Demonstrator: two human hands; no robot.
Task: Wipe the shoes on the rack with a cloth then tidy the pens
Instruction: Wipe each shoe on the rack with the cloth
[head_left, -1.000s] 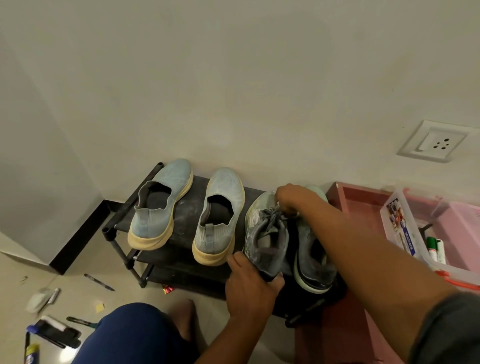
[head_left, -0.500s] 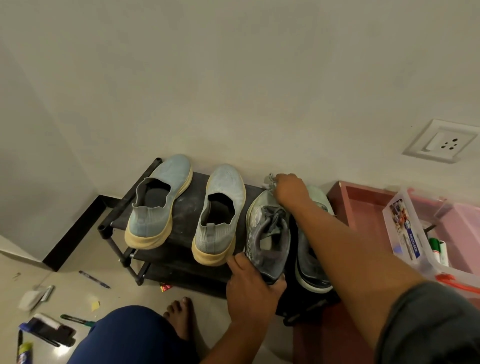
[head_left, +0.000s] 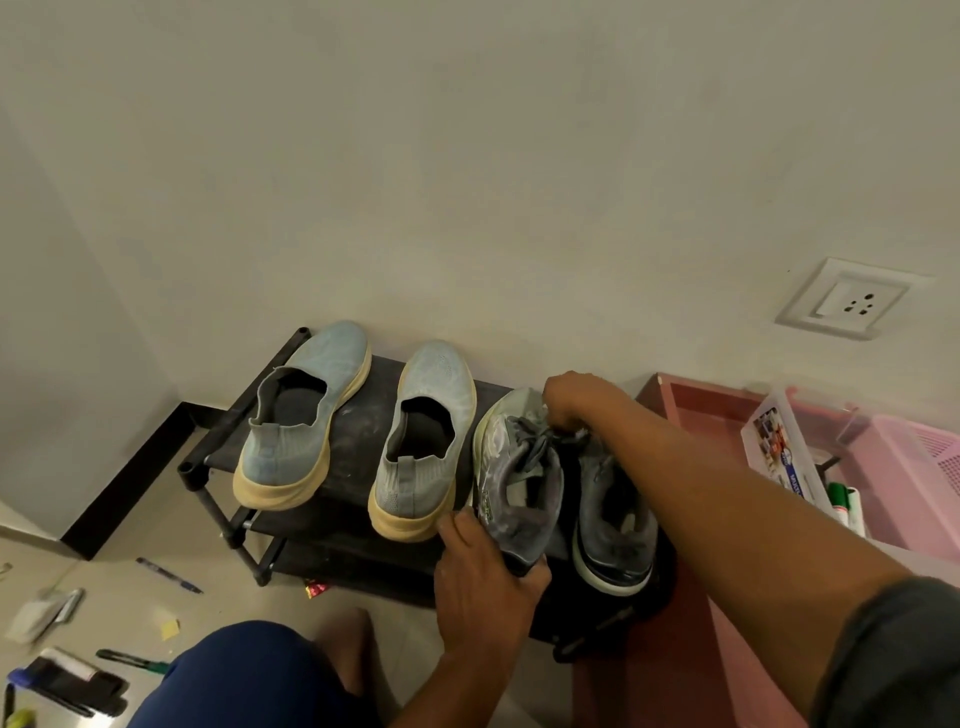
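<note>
A black shoe rack (head_left: 358, 431) carries two light blue slip-on shoes (head_left: 306, 415) (head_left: 426, 436) and, to their right, two grey sneakers. My left hand (head_left: 483, 577) grips the heel of the left grey sneaker (head_left: 514, 493), which is tilted up. My right hand (head_left: 571, 400) holds a bunched grey cloth (head_left: 563, 434) against that sneaker's front, near the laces. The right grey sneaker (head_left: 613, 514) is partly hidden under my right forearm. Pens lie on the floor at left: a blue one (head_left: 169, 575) and a green one (head_left: 132, 662).
A pink low shelf (head_left: 691, 410) stands right of the rack, holding a clear box (head_left: 784, 452) with markers and a pink basket (head_left: 914, 467). More markers and a white item lie at the bottom left floor. My knee and bare foot are below the rack. A wall socket is at right.
My right hand slid with the cloth up toward the grey sneaker's toe, then came back a little toward the laces. My left hand kept its hold on the heel.
</note>
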